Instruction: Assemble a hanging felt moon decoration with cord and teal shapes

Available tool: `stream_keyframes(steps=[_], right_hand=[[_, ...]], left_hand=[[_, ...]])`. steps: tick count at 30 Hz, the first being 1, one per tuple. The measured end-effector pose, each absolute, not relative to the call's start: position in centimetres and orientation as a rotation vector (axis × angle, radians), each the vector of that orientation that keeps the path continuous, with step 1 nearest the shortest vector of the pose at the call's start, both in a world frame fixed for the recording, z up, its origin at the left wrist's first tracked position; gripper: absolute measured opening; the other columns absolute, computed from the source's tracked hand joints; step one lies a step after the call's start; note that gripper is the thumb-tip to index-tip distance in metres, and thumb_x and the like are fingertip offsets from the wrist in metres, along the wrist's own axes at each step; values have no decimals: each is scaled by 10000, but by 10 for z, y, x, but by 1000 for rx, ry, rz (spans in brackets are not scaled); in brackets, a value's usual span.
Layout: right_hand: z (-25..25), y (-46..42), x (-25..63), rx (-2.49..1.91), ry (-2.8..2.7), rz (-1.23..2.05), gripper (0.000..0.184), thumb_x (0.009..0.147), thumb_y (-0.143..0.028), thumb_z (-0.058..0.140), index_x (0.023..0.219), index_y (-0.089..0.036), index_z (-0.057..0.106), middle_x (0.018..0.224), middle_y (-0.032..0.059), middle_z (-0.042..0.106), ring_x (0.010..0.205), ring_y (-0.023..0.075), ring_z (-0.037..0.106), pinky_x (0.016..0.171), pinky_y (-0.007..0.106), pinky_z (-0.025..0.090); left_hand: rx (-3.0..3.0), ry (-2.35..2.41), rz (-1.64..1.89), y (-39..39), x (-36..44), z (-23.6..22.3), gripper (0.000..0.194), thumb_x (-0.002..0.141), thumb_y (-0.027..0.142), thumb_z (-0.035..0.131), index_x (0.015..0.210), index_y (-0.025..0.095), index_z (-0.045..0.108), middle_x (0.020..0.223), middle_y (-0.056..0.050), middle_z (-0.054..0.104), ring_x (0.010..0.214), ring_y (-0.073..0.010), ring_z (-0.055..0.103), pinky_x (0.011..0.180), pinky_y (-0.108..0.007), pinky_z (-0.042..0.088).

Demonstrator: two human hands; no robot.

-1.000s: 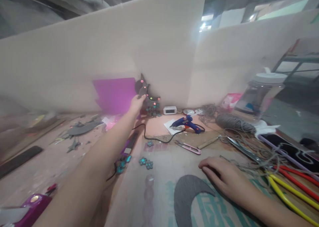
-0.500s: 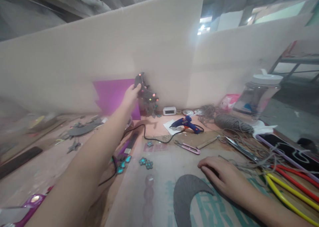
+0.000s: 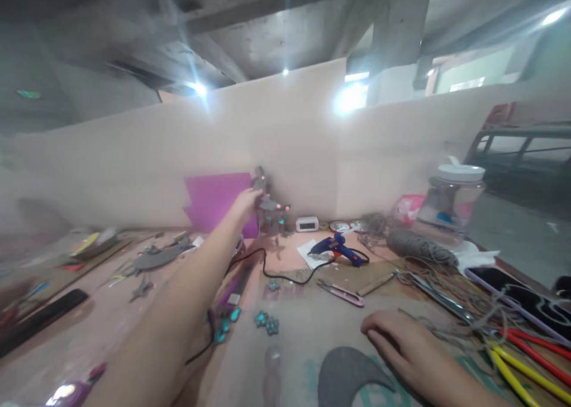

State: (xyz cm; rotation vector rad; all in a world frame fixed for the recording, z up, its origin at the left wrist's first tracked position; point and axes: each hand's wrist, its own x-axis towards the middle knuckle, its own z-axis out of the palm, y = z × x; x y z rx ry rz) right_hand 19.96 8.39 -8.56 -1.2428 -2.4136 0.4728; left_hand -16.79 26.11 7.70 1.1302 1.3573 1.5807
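Note:
My left hand (image 3: 247,202) is stretched far forward, its fingers closed on a grey crescent ornament (image 3: 268,204) trimmed with small coloured beads. Little pieces dangle beneath the ornament, close to the back wall. My right hand (image 3: 397,335) rests palm down on the table sheet, fingers loosely extended and holding nothing. Beside it lies a plain grey crescent cutout (image 3: 345,371). Several turquoise flower pieces (image 3: 266,322) lie between my arms. A blue glue gun (image 3: 336,249) stands on white paper ahead of my right hand.
A purple sheet (image 3: 218,202) leans against the wall behind my left forearm. Pink snips (image 3: 341,293), long scissors (image 3: 439,300), grey yarn (image 3: 419,249), a phone (image 3: 513,294) and a clear jar (image 3: 450,207) crowd the right. Another grey crescent (image 3: 160,259) lies at left.
The view has tilted upward, so things sit lower in the picture. My left hand still holds the ornament near the wall, and my right hand stays on the table.

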Motion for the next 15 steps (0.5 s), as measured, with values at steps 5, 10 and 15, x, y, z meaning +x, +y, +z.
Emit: stream_keyframes(steps=[5, 10, 15], right_hand=[[-87, 84, 199, -1234, -2389, 473, 331, 1010, -363, 393, 977, -239, 698, 975, 75, 731, 919, 236, 673, 837, 385, 520], [-86, 84, 199, -1236, -2390, 482, 327, 1007, -369, 402, 963, -238, 698, 957, 72, 733, 897, 231, 679, 818, 370, 526], [-81, 83, 197, -1236, -2378, 484, 319, 999, -354, 406, 959, -235, 700, 944, 74, 738, 885, 229, 688, 811, 360, 532]], left_hand=[[1117, 1378, 1527, 256, -165, 51, 303, 958, 331, 608, 1187, 133, 610, 1096, -82, 658, 896, -176, 660, 764, -352, 590], [1213, 1316, 1632, 262, -166, 77, 292, 960, 314, 606, 1190, 135, 605, 1085, -77, 655, 869, -165, 656, 736, -332, 589], [1350, 1217, 1710, 285, -164, 140, 307, 957, 335, 608, 1190, 135, 612, 1128, -89, 652, 935, -188, 658, 793, -371, 590]])
